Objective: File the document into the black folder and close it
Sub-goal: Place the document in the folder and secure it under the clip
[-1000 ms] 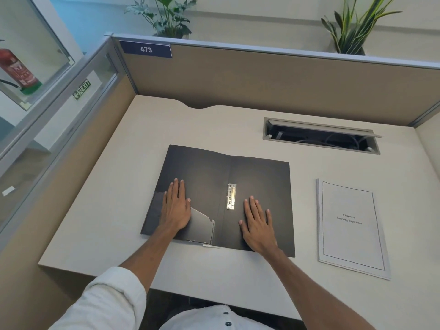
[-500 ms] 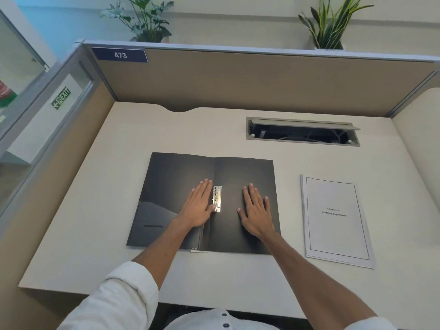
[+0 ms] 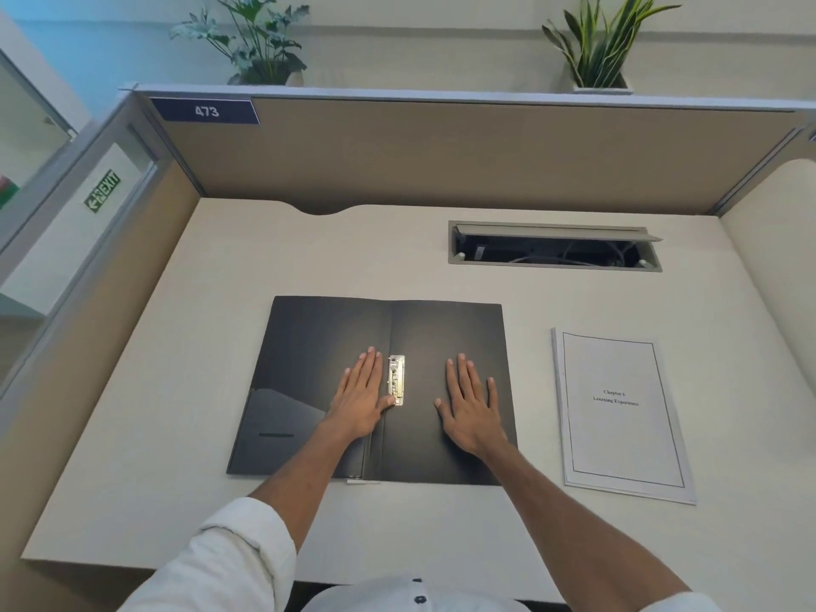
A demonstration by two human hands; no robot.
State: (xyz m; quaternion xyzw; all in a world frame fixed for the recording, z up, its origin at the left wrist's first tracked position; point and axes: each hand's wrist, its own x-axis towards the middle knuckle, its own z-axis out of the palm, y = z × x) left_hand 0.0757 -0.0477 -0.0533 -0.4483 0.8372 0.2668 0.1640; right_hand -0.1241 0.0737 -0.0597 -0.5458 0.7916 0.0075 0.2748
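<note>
The black folder point(image 3: 309, 342) lies open and flat in the middle of the desk, with a metal clip point(image 3: 396, 380) along its spine. My left hand point(image 3: 360, 397) rests flat on the left leaf, its thumb touching the clip's lower end. My right hand point(image 3: 472, 406) lies flat on the right leaf, fingers spread. The white document point(image 3: 618, 413), a stapled stack with a printed title page, sits on the desk to the right of the folder, apart from it and from both hands.
An open cable hatch point(image 3: 554, 247) is set in the desk behind the folder. Tan cubicle partitions point(image 3: 441, 156) wall in the back and both sides. Two potted plants point(image 3: 256, 42) stand beyond the back partition. The desk's front edge point(image 3: 397, 567) is near my body.
My left hand slid right across the left leaf, from the pocket area to the clip at the spine. My right hand stayed flat on the right leaf. The camera view shifted slightly.
</note>
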